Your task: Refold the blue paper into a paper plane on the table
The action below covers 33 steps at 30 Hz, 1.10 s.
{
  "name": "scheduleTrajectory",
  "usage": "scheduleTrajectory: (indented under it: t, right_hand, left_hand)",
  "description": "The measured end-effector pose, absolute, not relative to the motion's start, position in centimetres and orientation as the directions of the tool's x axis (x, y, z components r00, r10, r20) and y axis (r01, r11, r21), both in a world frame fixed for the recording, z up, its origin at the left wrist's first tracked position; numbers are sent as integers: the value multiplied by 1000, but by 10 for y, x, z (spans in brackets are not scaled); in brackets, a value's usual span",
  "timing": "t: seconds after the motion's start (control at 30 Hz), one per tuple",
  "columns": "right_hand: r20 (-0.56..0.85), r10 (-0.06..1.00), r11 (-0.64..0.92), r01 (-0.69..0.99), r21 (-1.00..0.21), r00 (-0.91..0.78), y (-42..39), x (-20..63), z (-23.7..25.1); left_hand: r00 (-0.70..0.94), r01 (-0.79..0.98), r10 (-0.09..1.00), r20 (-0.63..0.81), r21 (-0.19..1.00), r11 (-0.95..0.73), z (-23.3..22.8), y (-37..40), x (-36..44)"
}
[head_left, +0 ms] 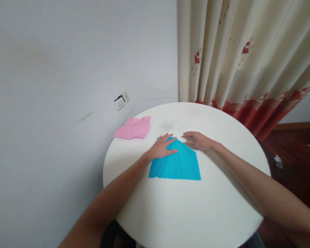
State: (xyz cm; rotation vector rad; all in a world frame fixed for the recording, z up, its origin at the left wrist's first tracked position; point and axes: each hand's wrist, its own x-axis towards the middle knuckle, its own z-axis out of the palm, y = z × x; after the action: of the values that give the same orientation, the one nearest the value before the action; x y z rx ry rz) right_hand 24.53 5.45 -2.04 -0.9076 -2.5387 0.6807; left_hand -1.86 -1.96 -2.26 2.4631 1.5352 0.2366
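Note:
A sheet of blue paper (176, 167) with several creases fanning across it lies on the round white table (175, 213). Its upper right side slants, and I cannot tell whether that corner is folded over. My left hand (162, 147) rests flat on the sheet's upper left part, fingers spread and thumb pointing right. At the slanted upper right edge is my right hand (196, 140), fingers stretched to the left with the thumb apart from them. Its fingertips are close to the edge; whether they touch it is unclear.
Creased pink paper (134, 128) lies at the table's back left. Behind it, a wall (80, 69) carries a white power socket (119, 103). A cream curtain with red flowers (237, 62) hangs behind the table to the right. Dark floor (297, 165) shows at the right.

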Motion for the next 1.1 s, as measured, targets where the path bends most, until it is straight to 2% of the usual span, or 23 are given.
scheduleTrajectory:
  t: [0.07, 0.2, 0.5, 1.1]
  right_hand:
    - [236, 728, 638, 511, -576, -644, 54, 241, -18]
    - [203, 797, 558, 565, -608, -569, 45, 231, -15]
    - [147, 792, 559, 609, -563, -592, 33, 221, -21]
    - [138, 781, 559, 582, -590, -609, 28, 223, -14]
  left_hand:
    - [438, 862, 899, 14, 277, -424, -21, -20, -18]
    - [422, 873, 906, 3, 269, -407, -19, -22, -17]
    - [406, 878, 914, 11, 272, -394, -15, -25, -14]
    - [360, 907, 933, -6, 237, -348, -23, -20, -15]
